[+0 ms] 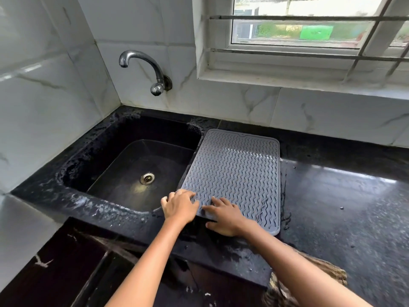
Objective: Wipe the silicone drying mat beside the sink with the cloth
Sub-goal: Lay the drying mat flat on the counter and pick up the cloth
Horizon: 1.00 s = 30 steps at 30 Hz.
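Note:
The grey silicone drying mat (234, 171) with wavy ridges lies on the black counter just right of the sink, its left edge reaching over the sink rim. My left hand (179, 206) curls its fingers onto the mat's near-left corner. My right hand (226, 218) sits beside it on the near edge, fingers on top and thumb at the edge. A brownish fabric (321, 271), possibly the cloth, lies at the counter's front edge, partly hidden by my right forearm. Neither hand holds it.
The black sink (132, 165) with a metal drain (147, 178) is to the left, under a wall tap (143, 67). Wet black counter (343, 207) stretches right of the mat. Tiled walls stand behind and left, with a barred window (309, 25) above.

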Tool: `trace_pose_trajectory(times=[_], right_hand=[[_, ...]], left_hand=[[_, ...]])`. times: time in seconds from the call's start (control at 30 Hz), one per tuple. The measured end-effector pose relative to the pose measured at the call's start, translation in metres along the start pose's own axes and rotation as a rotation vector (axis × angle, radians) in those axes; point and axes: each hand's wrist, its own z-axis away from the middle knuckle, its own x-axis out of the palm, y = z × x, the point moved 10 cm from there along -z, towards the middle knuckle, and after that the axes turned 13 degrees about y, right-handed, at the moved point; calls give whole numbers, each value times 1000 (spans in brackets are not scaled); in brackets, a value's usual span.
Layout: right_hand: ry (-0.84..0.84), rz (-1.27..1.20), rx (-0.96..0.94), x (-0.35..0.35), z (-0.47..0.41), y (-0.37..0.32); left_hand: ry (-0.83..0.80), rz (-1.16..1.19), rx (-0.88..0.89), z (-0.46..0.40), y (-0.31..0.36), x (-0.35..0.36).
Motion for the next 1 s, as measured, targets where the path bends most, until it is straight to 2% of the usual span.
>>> trace_pose_trajectory(times=[0.2, 0.37, 0.53, 0.73, 0.9, 1.0], right_hand=[[112, -183, 33, -15, 13, 2], [67, -263, 23, -17, 42, -1], [51, -241, 45, -27, 74, 6], [20, -154, 92, -41, 100, 49], [-16, 6, 122, -40, 106, 113], [1, 21, 170, -42, 116, 153]], left_hand=[[39, 19, -12, 32, 0, -6], [61, 95, 9, 63, 7, -14], [118, 188, -2, 97, 22, -18], [41, 256, -50, 133, 53, -6], [-110, 259, -128, 155, 93, 21], [-183, 310, -181, 170, 119, 44]])
